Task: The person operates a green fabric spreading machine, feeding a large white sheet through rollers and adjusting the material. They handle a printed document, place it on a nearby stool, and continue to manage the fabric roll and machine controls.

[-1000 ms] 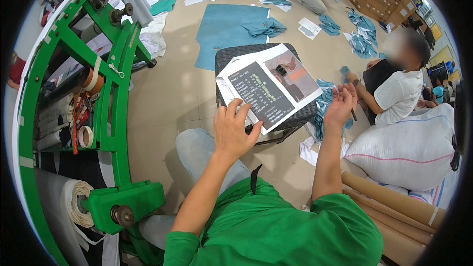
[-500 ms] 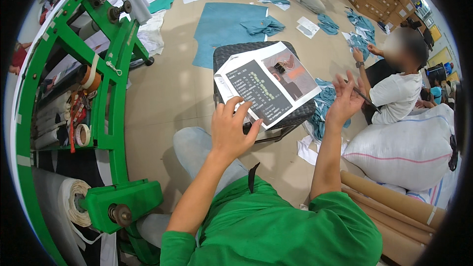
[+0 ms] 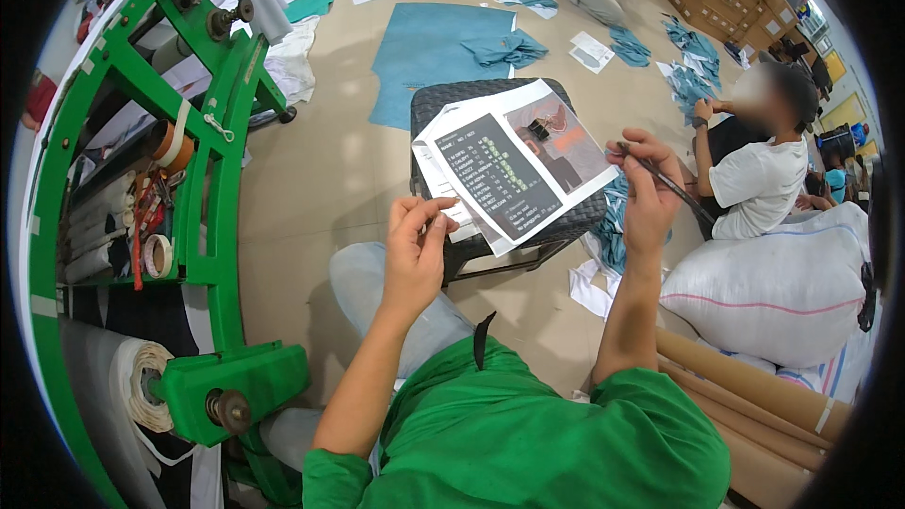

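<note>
My right hand point(image 3: 650, 174) grips a slim dark pen point(image 3: 674, 184), held slantwise beside the right edge of a printed sheet. That printed sheet point(image 3: 537, 210) has a dark panel of text and pictures. It lies with other white papers point(image 3: 432, 165) on a black woven-pattern stool point(image 3: 462, 91). By the lower left edge of the papers, my left hand point(image 3: 417, 250) has its fingers curled and thumb drawn in. Whether a paper edge is pinched there cannot be made out.
At left stands a green metal frame point(image 3: 223, 254) with rolls and tape. Blue fabric point(image 3: 415, 47) lies on the floor beyond the stool. A person in a white shirt point(image 3: 759, 174) sits at right, near a white sack point(image 3: 768, 269) and brown rolls point(image 3: 754, 382). Another person kneels farther back.
My right hand has closed around the pen and turned its tip toward the sheet. My left hand has drawn back from the sheet's face to its edge, fingers curling in.
</note>
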The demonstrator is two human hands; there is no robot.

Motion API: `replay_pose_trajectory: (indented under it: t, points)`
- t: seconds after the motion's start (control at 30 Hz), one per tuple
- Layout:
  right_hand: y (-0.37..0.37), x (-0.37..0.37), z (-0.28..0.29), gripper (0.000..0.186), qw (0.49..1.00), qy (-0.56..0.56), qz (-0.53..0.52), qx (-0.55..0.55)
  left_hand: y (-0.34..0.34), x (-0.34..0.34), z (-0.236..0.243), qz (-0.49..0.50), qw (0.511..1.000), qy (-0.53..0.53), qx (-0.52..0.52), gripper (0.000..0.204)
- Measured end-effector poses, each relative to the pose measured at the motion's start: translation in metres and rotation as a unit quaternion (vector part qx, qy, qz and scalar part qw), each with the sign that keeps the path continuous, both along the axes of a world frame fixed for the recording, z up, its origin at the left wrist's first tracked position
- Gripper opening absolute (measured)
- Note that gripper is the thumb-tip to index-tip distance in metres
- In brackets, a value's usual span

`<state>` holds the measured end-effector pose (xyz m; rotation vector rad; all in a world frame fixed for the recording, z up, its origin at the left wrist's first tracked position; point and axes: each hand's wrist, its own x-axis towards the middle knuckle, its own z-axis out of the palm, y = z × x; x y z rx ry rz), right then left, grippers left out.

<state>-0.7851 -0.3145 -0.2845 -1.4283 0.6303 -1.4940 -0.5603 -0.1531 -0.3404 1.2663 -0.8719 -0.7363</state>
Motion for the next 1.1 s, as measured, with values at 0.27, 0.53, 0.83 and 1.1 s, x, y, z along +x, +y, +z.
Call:
replay_pose_trajectory:
  t: [0.27,0.53,0.83,1.1]
  points:
    - [0.091,0.061,-0.014,0.018,0.96,0.127,0.232,-0.096,0.021,0.012,0.006,-0.022,0.944,0.329,-0.028,0.018]
    - [0.134,0.092,-0.03,0.017,0.953,0.126,0.209,-0.178,0.068,0.006,0.001,0.013,0.89,0.454,-0.03,0.009]
    - [0.135,0.099,-0.022,0.022,0.925,0.145,0.242,-0.257,0.083,0.007,0.0,-0.013,0.898,0.434,-0.066,0.014]
    - [0.146,0.1,-0.016,0.022,0.92,0.182,0.255,-0.235,0.096,-0.009,0.012,0.036,0.922,0.386,-0.005,0.028]
